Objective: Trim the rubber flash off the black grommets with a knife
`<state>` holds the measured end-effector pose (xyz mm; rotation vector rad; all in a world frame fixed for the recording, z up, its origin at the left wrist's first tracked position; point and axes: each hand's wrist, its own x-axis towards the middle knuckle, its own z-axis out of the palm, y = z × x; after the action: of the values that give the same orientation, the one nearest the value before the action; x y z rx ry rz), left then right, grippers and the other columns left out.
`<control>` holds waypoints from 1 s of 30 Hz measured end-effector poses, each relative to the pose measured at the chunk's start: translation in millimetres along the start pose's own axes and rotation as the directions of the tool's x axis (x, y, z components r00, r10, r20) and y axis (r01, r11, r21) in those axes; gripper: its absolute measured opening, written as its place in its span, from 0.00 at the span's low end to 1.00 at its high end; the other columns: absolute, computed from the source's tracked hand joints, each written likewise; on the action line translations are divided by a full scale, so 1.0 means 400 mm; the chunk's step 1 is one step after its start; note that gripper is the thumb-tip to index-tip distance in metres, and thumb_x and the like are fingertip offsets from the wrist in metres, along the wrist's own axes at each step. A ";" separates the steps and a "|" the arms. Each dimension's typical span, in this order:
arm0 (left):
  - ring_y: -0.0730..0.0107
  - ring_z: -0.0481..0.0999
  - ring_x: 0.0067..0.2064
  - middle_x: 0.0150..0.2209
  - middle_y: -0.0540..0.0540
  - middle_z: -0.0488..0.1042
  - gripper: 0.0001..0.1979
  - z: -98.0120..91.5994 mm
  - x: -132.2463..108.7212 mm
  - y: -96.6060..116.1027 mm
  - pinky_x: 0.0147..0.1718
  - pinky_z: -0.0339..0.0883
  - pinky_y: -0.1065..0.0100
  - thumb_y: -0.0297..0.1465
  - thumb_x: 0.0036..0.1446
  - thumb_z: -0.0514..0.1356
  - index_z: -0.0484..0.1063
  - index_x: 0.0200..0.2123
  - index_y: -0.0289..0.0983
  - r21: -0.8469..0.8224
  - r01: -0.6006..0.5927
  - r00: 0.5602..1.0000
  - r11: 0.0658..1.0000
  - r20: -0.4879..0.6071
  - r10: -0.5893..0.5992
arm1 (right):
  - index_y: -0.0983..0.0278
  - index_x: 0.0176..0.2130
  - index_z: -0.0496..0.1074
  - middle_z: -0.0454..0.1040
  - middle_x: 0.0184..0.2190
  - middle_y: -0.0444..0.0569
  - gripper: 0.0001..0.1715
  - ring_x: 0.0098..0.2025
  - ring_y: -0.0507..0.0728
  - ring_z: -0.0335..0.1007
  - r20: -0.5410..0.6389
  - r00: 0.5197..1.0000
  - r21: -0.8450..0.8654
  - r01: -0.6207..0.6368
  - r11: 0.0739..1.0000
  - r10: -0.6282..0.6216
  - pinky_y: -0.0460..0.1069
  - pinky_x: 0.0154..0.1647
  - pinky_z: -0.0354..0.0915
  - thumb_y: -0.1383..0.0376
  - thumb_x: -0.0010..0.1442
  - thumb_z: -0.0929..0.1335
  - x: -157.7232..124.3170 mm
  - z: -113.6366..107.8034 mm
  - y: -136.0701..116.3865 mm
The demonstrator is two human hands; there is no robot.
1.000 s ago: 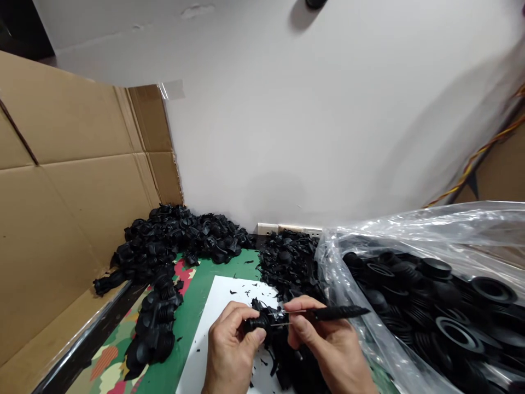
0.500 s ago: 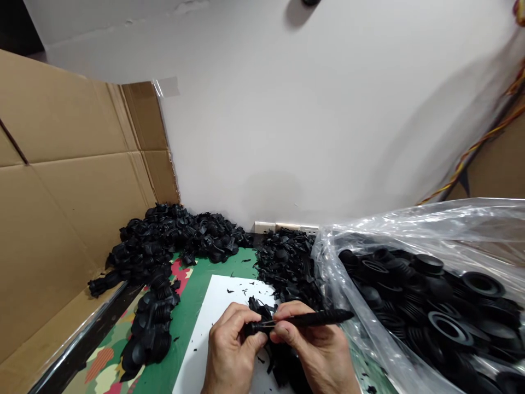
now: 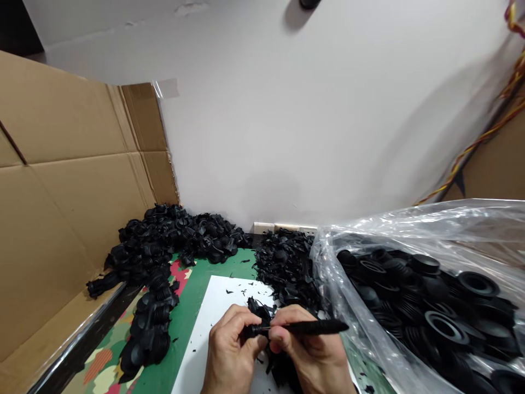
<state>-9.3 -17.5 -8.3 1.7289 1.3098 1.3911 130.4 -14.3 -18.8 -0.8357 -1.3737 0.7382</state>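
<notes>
My left hand pinches a small black rubber part, mostly hidden by the fingers. Pen-fashion, my right hand grips a slim black-handled tool with a thin metal tip. That tip points left and meets the part; its exact shape is too small to make out. Both hands are over a white sheet strewn with black scraps. Just beneath and behind them lies a heap of black rubber trimmings.
A clear plastic bag of ribbed black rubber parts stands at right. Rubber pieces lie along the left and back. More shavings are piled behind the hands. Cardboard walls the left side.
The tool's handle end has shifted slightly left and down, with the right hand tilting a little. My left hand stays nearly still, holding the rubber part.
</notes>
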 end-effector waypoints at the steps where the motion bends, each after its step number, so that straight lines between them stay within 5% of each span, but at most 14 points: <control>1: 0.69 0.70 0.27 0.26 0.49 0.72 0.07 0.000 -0.002 0.000 0.24 0.61 0.73 0.20 0.43 0.63 0.76 0.26 0.37 -0.009 -0.014 1.000 1.000 0.022 0.014 | 0.61 0.26 0.73 0.71 0.22 0.45 0.11 0.23 0.53 0.67 -0.011 0.998 -0.055 0.060 0.997 -0.061 0.45 0.22 0.63 0.60 0.58 0.67 0.004 -0.003 -0.002; 5: 0.68 0.72 0.29 0.27 0.48 0.73 0.07 0.000 -0.004 0.000 0.27 0.64 0.72 0.21 0.44 0.63 0.76 0.26 0.38 -0.065 -0.044 0.997 0.997 0.059 0.048 | 0.61 0.28 0.73 0.72 0.21 0.44 0.07 0.20 0.52 0.67 -0.164 0.971 -0.302 0.121 0.946 -0.176 0.45 0.22 0.63 0.63 0.57 0.68 0.037 -0.044 0.009; 11: 0.69 0.69 0.26 0.27 0.48 0.74 0.07 -0.003 0.006 0.001 0.24 0.62 0.72 0.22 0.41 0.63 0.77 0.26 0.38 -0.074 0.041 0.999 0.996 -0.023 -0.043 | 0.64 0.32 0.74 0.74 0.17 0.46 0.20 0.21 0.57 0.73 -0.401 0.896 -0.148 -0.271 0.951 0.193 0.49 0.26 0.69 0.50 0.52 0.69 0.060 -0.084 0.031; 21: 0.70 0.69 0.24 0.27 0.49 0.74 0.07 -0.004 0.015 0.003 0.21 0.63 0.72 0.23 0.40 0.63 0.78 0.25 0.39 -0.072 0.061 0.996 0.995 -0.056 -0.065 | 0.64 0.25 0.70 0.71 0.26 0.46 0.20 0.23 0.52 0.69 -0.109 0.949 0.363 -0.238 0.901 0.294 0.47 0.24 0.66 0.51 0.56 0.67 0.056 -0.061 0.001; 27: 0.68 0.73 0.26 0.29 0.48 0.76 0.08 -0.004 0.014 -0.006 0.22 0.67 0.72 0.24 0.41 0.64 0.78 0.28 0.40 -0.010 -0.048 0.996 0.999 -0.079 0.048 | 0.63 0.29 0.70 0.66 0.19 0.41 0.14 0.22 0.53 0.63 -0.004 0.908 0.394 -0.384 0.835 0.419 0.48 0.25 0.62 0.54 0.55 0.68 0.056 -0.053 0.003; 30: 0.65 0.75 0.31 0.35 0.47 0.77 0.08 0.007 0.007 -0.025 0.24 0.68 0.72 0.28 0.46 0.63 0.79 0.32 0.42 0.011 -0.106 0.983 0.994 -0.149 0.106 | 0.64 0.34 0.73 0.67 0.20 0.42 0.13 0.24 0.54 0.63 -0.031 0.897 0.165 -0.430 0.888 0.440 0.48 0.25 0.60 0.56 0.52 0.69 0.057 -0.039 -0.016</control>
<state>-10.0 -11.0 -16.7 1.7470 1.3145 1.6068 147.3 0.6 -1.4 -1.0499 -1.0583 1.1389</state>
